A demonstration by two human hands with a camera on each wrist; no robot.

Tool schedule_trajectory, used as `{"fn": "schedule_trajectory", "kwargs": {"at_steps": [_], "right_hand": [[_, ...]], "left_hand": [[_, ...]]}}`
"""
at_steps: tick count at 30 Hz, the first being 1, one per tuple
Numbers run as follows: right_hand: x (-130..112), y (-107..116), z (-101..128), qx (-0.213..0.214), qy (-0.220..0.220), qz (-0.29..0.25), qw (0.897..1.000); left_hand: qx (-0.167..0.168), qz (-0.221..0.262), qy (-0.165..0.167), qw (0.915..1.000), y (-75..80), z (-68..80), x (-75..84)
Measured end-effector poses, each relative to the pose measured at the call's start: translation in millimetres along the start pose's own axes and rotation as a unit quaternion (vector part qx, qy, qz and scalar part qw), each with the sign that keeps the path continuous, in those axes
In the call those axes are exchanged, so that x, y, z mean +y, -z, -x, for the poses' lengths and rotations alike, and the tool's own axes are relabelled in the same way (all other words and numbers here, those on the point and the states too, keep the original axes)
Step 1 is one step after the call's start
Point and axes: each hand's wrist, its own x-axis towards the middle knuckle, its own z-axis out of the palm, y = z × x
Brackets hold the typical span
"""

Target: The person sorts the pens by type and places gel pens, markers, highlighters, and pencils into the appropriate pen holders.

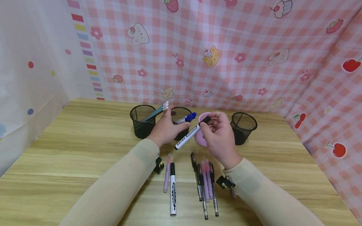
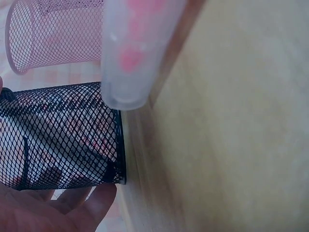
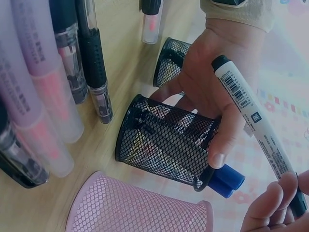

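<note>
My left hand [image 1: 167, 130] holds a black mesh pen cup [image 3: 164, 140], its thumb along the near side by the rim and its fingers round the far side. Blue-capped markers [image 3: 226, 181] stick out of that cup's mouth. Over the front of the cup, my right hand [image 1: 222, 139] pinches a white marker [image 1: 187, 137] by its black cap. That marker slants, its plain end pointing down and left toward the left hand. In the left wrist view the fingertips touch the wall of the mesh cup [image 2: 58, 140], and a highlighter [image 2: 130, 79] looms close to the lens.
At the left stands another black mesh cup [image 1: 142, 127] with teal, white-ended pens [image 1: 155, 113]. A pink mesh cup [image 3: 140, 208] is right of the held cup, and a further black cup [image 1: 244, 127] stands beyond. Black gel pens [image 1: 214, 194], pink highlighters [image 1: 167, 175] and a white marker [image 1: 173, 191] lie in front.
</note>
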Motion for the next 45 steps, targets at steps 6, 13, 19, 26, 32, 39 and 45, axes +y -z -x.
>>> {"fn": "schedule_trajectory", "kwargs": {"at_steps": [6,13,19,26,32,39,45], "right_hand": [[0,-2,-1,0.012,0.004,-0.003,1.0],[2,-4,-4,0.031,0.003,-0.004,1.0],[4,-5,-5,0.038,0.001,-0.011,0.999],[2,-4,-10,0.045,0.017,0.001,0.999],[-2,-2,-14,0.06,0.033,-0.01,0.998],[-4,-1,-18,0.094,0.04,-0.044,0.994],[-5,-1,-22,0.127,0.067,-0.097,0.985]], "left_hand": [[0.0,-0.005,-0.002,1.0,-0.2,-1.2,-1.3],[0.003,-0.007,0.001,1.0,0.0,-0.7,-0.1],[0.002,-0.008,0.002,1.0,0.2,-0.4,0.2],[0.001,-0.011,0.0,0.9999,0.4,-1.3,-1.4],[0.001,-0.013,0.0,0.9999,0.3,-1.0,-1.2],[0.004,-0.017,0.001,0.9998,-0.2,-0.5,0.1],[0.008,-0.018,-0.007,0.9998,-0.7,-1.8,-0.2]]}}
